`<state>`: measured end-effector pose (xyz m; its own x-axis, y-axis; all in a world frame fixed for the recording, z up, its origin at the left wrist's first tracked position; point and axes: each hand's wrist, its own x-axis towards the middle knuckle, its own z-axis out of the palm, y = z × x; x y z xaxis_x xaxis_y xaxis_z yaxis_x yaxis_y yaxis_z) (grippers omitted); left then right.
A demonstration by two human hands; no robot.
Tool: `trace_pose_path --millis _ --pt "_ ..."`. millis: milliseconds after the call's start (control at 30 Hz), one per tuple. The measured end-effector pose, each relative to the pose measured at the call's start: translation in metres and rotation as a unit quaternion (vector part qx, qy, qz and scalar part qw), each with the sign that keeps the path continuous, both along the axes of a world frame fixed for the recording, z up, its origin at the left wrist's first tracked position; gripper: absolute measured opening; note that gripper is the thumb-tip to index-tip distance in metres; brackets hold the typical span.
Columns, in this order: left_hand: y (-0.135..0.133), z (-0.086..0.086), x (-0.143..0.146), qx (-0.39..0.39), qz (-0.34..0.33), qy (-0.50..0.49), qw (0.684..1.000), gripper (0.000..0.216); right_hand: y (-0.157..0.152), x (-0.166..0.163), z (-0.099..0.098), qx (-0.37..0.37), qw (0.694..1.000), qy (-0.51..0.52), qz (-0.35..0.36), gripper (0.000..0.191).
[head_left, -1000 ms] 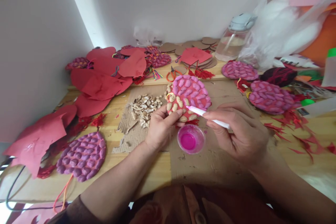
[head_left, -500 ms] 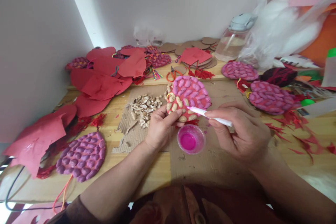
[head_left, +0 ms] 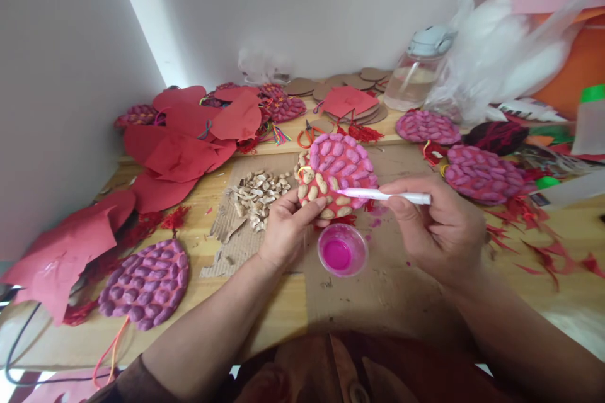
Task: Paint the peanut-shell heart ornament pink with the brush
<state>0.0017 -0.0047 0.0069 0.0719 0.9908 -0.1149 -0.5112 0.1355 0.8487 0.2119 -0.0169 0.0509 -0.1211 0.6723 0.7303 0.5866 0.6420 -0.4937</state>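
Note:
My left hand point(head_left: 290, 223) is closed on the lower left edge of a red peanut-shell plaque point(head_left: 341, 167), thumb on its front. Most of the shells on it are pink; those at its left and bottom are bare tan. Between the thumb and fingers of my right hand point(head_left: 437, 223) is a slim white paintbrush or pen point(head_left: 401, 195), lying nearly level. Its pink tip touches or hovers just over the shells in the plaque's lower middle. Below the plaque a clear cup point(head_left: 363, 258) holds bright pink paint point(head_left: 336, 254).
Peanut shells point(head_left: 259, 195) lie on cardboard point(head_left: 378, 302) on the wooden table. Red paper cutouts point(head_left: 184, 132) and a purple plaque point(head_left: 146, 283) are at left. Orange-handled pliers point(head_left: 309, 133), a water bottle point(head_left: 413, 75) and a plastic bag point(head_left: 496, 44) stand behind; another pink plaque point(head_left: 484, 173) is at right.
My right hand has swung the white tool to a flatter angle, its tail rising and moving right. The tip stays near the same shells. My left hand still holds the plaque in place.

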Motion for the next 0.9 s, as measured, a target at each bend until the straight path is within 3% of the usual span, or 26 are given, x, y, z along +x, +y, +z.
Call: trace_pose_path --millis 200,700,900 --pt "-0.0003 -0.0019 -0.0005 0.014 -0.004 0.007 1.0 0.022 -0.002 0.0025 0.001 -0.046 0.999 0.015 -0.012 0.015" --pt "-0.0014 -0.0046 -0.0002 0.061 -0.007 0.048 0.997 0.021 -0.0005 0.0059 -0.0005 -0.043 0.997 0.052 -0.037 0.016" --pt "-0.0021 -0.0034 -0.0003 0.068 0.009 0.082 0.994 0.022 -0.0034 -0.0004 0.004 -0.008 1.0 -0.009 0.029 0.021"
